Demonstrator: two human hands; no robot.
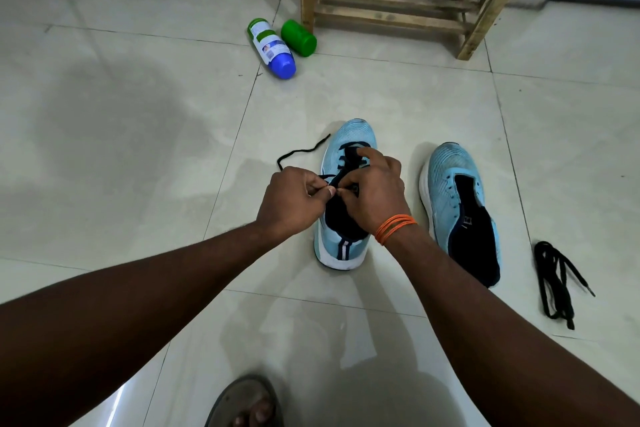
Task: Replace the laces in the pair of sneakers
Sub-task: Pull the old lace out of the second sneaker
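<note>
From the head view, a light blue mesh sneaker [356, 139] with a white sole and dark navy lining is seen upright on the tiled floor [138, 114], in the middle, toe pointing far; a black lace [301, 151] is threaded through its far eyelets, one loose end trailing left across the tile; the lace is pinched by the curled fingers of the left hand [294, 198] beside the tongue; the right hand [377, 191], an orange thread band [394, 227] at its wrist, is curled over the eyelets and closed on the same lace; just right, the matching second sneaker [453, 177] is set unlaced; farther right, a bundled spare lace [554, 281] is laid.
</note>
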